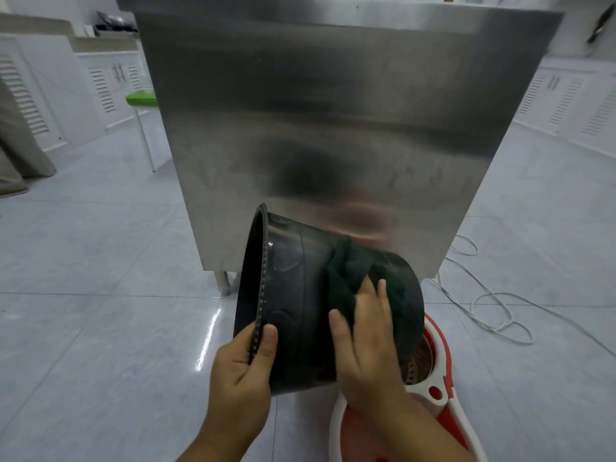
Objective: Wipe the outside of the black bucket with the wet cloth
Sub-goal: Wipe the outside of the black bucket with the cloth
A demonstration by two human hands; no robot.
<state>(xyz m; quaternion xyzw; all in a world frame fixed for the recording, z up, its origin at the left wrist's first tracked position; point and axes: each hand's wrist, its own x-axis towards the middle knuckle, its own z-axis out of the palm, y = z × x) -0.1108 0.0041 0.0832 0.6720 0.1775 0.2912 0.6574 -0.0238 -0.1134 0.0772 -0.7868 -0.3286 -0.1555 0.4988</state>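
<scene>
Tiled floor (100, 328); left hand (243, 371) grips bucket (296, 295) rim, right hand (363, 345) presses cloth (346, 278).

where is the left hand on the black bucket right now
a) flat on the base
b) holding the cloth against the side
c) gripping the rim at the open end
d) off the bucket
c: the left hand pinches the beaded rim of the tilted black bucket, while the right hand presses the dark cloth on its side.
</scene>
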